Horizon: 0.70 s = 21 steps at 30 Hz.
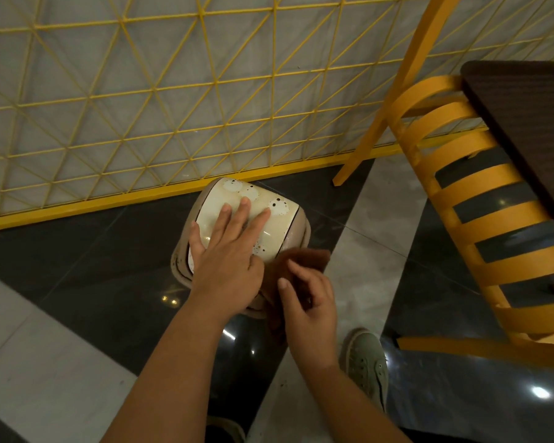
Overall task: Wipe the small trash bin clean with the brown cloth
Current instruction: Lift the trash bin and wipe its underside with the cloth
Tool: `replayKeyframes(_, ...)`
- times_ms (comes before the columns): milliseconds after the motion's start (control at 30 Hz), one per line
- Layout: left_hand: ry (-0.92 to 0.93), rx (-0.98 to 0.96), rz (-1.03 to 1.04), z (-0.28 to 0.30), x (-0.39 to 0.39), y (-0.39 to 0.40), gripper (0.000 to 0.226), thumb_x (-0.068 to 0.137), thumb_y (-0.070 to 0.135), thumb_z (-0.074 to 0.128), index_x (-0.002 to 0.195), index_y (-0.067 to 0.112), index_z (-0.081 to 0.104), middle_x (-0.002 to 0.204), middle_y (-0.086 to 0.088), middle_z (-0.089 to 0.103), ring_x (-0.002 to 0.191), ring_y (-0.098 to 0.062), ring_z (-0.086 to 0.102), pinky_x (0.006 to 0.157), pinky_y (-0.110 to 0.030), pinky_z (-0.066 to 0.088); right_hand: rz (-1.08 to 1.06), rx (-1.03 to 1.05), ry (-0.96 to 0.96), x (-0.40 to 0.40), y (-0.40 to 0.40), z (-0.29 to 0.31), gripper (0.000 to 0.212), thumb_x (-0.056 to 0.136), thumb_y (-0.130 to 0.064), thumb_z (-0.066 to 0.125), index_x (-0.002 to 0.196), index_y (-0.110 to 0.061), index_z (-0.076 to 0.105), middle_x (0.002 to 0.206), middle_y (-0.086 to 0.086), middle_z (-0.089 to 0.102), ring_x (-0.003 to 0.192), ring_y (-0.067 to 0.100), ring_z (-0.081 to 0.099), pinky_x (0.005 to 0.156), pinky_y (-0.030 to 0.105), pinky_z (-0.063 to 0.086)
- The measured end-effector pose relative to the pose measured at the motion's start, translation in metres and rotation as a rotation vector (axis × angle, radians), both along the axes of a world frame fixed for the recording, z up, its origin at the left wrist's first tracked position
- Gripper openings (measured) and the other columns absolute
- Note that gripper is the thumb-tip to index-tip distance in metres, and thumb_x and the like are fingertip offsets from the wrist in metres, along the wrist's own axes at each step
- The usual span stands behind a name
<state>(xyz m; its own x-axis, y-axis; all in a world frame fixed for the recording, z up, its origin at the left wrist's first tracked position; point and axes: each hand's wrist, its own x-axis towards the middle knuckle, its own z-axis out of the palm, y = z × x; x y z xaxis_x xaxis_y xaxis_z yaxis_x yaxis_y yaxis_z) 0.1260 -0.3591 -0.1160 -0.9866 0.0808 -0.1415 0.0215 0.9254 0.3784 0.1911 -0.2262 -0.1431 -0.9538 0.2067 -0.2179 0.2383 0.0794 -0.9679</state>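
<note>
The small trash bin (279,230) is cream and beige with brown specks and pale round marks on its lid. It stands on the dark floor beside the yellow fence. My left hand (227,251) lies flat on the lid with straight, spread fingers. A brown cloth (307,257) sits against the bin's near right side. My right hand (307,302) pinches the cloth between curled fingers and thumb. Part of the cloth and the bin's near wall are hidden behind my hands.
A yellow wire-grid fence (173,107) with a yellow base bar runs behind the bin. A yellow slatted chair (480,199) and a dark brown table corner (525,100) stand to the right. My green shoe (368,359) rests on the glossy dark and grey floor tiles.
</note>
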Motion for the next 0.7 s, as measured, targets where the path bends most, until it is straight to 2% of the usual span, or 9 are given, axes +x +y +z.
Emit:
replayKeyframes(67, -0.002, 0.004, 0.001, -0.001, 0.0, 0.001, 0.077, 0.091, 0.023, 0.042, 0.149, 0.051, 0.0, 0.161, 0.016, -0.013, 0.147, -0.008, -0.017, 0.112, -0.051, -0.019, -0.044, 0.059, -0.003, -0.021, 0.0, 0.001, 0.026, 0.086, -0.021, 0.067, 0.105, -0.038, 0.063, 0.117, -0.015, 0.053, 0.108, -0.004, 0.053, 0.093, 0.024, 0.051)
replayKeyframes(200, -0.009, 0.008, 0.016, -0.002, -0.001, 0.001, 0.076, 0.09, 0.022, 0.042, 0.149, 0.05, 0.003, 0.161, 0.016, -0.011, 0.147, -0.008, -0.017, 0.112, -0.052, -0.018, -0.18, -0.039, -0.046, -0.056, 0.001, 0.008, 0.029, 0.085, -0.022, 0.069, 0.109, -0.038, 0.062, 0.117, -0.012, 0.057, 0.107, 0.003, 0.057, 0.09, 0.031, 0.055)
replayKeyframes(367, 0.001, 0.023, 0.028, -0.002, 0.0, 0.002, 0.078, 0.087, 0.021, 0.041, 0.149, 0.051, 0.002, 0.161, 0.017, -0.01, 0.147, -0.007, -0.016, 0.111, -0.048, -0.021, -0.072, -0.005, -0.09, -0.013, -0.008, -0.002, 0.029, 0.088, -0.017, 0.064, 0.097, -0.044, 0.063, 0.109, -0.015, 0.063, 0.103, 0.002, 0.06, 0.089, 0.034, 0.055)
replayKeyframes(533, -0.005, 0.014, 0.032, -0.003, 0.0, 0.003, 0.079, 0.088, 0.021, 0.041, 0.149, 0.05, 0.001, 0.161, 0.017, -0.011, 0.147, -0.007, -0.017, 0.111, -0.048, -0.02, -0.059, 0.025, -0.063, -0.011, -0.006, -0.004, 0.021, 0.088, -0.014, 0.064, 0.099, -0.032, 0.067, 0.105, -0.008, 0.066, 0.1, 0.007, 0.063, 0.089, 0.037, 0.054)
replayKeyframes(633, -0.015, 0.012, 0.033, -0.002, 0.001, 0.003, 0.077, 0.089, 0.022, 0.041, 0.149, 0.051, 0.002, 0.161, 0.017, -0.011, 0.146, -0.006, -0.017, 0.112, -0.049, -0.018, -0.118, -0.004, -0.029, -0.031, -0.002, 0.001, 0.023, 0.09, -0.018, 0.063, 0.107, -0.032, 0.065, 0.111, -0.007, 0.065, 0.105, 0.007, 0.061, 0.092, 0.034, 0.053)
replayKeyframes(700, -0.024, 0.021, 0.038, -0.001, 0.002, 0.004, 0.077, 0.089, 0.022, 0.041, 0.149, 0.051, 0.002, 0.161, 0.018, -0.012, 0.146, -0.006, -0.018, 0.112, -0.049, -0.019, -0.1, 0.027, 0.0, -0.027, -0.003, 0.001, 0.024, 0.09, -0.018, 0.062, 0.106, -0.035, 0.065, 0.112, -0.011, 0.063, 0.106, 0.001, 0.059, 0.091, 0.025, 0.051)
